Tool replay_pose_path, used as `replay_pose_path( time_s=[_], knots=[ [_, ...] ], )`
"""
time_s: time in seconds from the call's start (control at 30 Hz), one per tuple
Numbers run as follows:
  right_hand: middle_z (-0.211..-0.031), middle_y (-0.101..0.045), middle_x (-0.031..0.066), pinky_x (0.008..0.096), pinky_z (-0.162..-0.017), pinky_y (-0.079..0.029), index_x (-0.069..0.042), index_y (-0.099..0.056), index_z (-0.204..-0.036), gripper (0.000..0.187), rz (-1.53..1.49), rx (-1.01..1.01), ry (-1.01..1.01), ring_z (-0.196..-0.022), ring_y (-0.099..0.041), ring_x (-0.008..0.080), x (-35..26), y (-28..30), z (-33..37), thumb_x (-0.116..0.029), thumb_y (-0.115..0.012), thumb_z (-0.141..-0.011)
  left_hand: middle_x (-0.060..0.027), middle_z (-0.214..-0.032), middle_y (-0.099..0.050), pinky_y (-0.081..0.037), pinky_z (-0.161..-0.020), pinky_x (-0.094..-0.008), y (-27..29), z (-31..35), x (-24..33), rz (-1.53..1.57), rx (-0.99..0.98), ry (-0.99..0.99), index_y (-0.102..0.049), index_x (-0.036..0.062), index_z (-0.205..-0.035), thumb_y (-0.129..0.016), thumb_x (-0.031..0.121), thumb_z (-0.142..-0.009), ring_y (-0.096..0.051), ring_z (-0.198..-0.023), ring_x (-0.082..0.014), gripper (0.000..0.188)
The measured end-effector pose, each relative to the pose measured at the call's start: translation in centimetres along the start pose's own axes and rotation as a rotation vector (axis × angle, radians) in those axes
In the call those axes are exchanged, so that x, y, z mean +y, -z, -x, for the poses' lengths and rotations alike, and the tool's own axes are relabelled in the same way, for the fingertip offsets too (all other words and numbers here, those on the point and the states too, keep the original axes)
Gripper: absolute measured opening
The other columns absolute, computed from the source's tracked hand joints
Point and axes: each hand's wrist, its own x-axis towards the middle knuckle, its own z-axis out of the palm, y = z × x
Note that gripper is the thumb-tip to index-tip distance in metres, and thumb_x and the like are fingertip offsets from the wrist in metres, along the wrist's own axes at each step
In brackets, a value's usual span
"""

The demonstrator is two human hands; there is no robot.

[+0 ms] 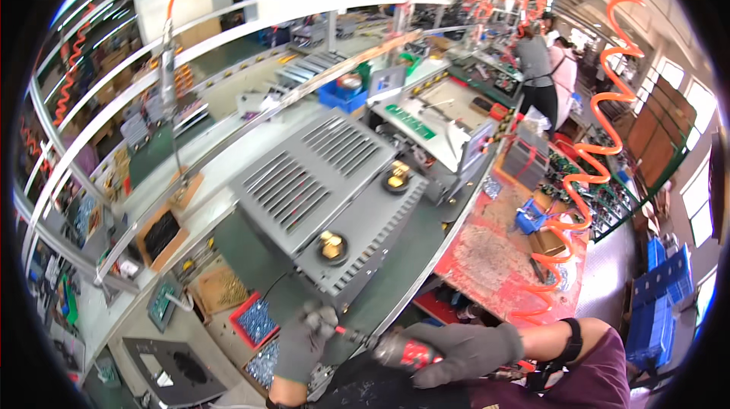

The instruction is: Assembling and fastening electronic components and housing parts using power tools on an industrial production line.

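My right hand (468,350), in a grey glove, is wrapped round a red and silver power screwdriver (407,351). Its bit points left toward my left hand (304,339). That hand, gloved too, has its fingers pinched together by the bit's tip; whatever they hold is too small to make out. Just beyond both hands stands a large grey metal box-shaped unit (323,188) with slotted vents on top. Two brass fittings (331,246) rise from its near edge. Beside my left hand lies a red tray of screws (255,321), with more loose screws (264,363) below it.
A bin of brass-coloured small parts (220,287) and a dark panel (175,371) lie at left. A hanging driver (169,74) dangles above the bench. An orange coiled hose (601,135) hangs at right, over a worn red table (487,253). Other people (538,63) stand farther back.
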Motion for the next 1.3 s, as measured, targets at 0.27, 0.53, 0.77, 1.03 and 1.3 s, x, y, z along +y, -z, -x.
replay_pose_path(
  time_s=[0.27,0.53,0.77,1.03,1.3],
  knots=[
    [-0.125,-0.051,0.0210,0.0370,-0.097,-0.040,-0.003,-0.037,-0.135,0.076,-0.060,0.037,-0.058,-0.118,-0.051,0.0295,4.4,1.0,0.2,-0.061,-0.050,-0.087,-0.0090,-0.084,-0.061,-0.043,-0.050,-0.0239,-4.5,1.0,-2.9,-0.236,0.212,0.096,-0.054,-0.0031,-0.107,-0.059,0.023,-0.091,-0.054,-0.062,-0.0126,0.031],
    [-0.115,-0.054,0.0228,0.0388,-0.093,-0.041,-0.004,-0.040,-0.129,0.068,-0.013,0.020,-0.063,-0.110,-0.054,0.0325,7.7,1.7,2.7,-0.060,-0.044,-0.091,-0.0117,-0.093,-0.062,-0.042,-0.050,-0.0230,-5.7,-1.0,-5.6,-0.069,0.224,0.241,-0.052,0.0004,-0.110,-0.058,0.021,-0.092,-0.053,-0.062,-0.0118,0.028],
    [-0.109,-0.058,0.0218,0.0383,-0.088,-0.044,-0.005,-0.044,-0.127,0.062,-0.039,0.205,-0.079,-0.105,-0.057,0.0320,9.7,1.7,4.5,-0.055,-0.050,-0.090,-0.0091,-0.097,-0.059,-0.038,-0.053,-0.0219,-9.4,-3.9,-7.2,0.010,0.198,0.194,-0.051,0.0029,-0.110,-0.057,0.019,-0.092,-0.046,-0.063,-0.0091,0.025],
    [-0.094,-0.059,0.0089,0.0324,-0.076,-0.046,-0.005,-0.046,-0.124,0.051,-0.241,0.410,0.120,-0.084,-0.057,0.0168,11.3,1.7,5.9,-0.041,-0.058,-0.091,-0.0026,-0.079,-0.055,-0.038,-0.055,-0.0204,-12.3,-6.1,-8.3,-0.040,0.024,0.149,-0.048,0.0026,-0.119,-0.049,0.022,-0.097,-0.044,-0.061,-0.0078,0.030],
    [-0.089,-0.054,0.0052,0.0299,-0.071,-0.044,-0.004,-0.047,-0.121,0.048,-0.280,0.378,0.139,-0.079,-0.051,0.0114,11.7,2.8,6.3,-0.041,-0.057,-0.091,-0.0083,-0.107,-0.061,-0.041,-0.049,-0.0216,-12.8,-7.4,-9.4,-0.032,0.109,0.146,-0.048,0.0034,-0.120,-0.050,0.025,-0.096,-0.045,-0.052,-0.0074,0.031]
  ],
)
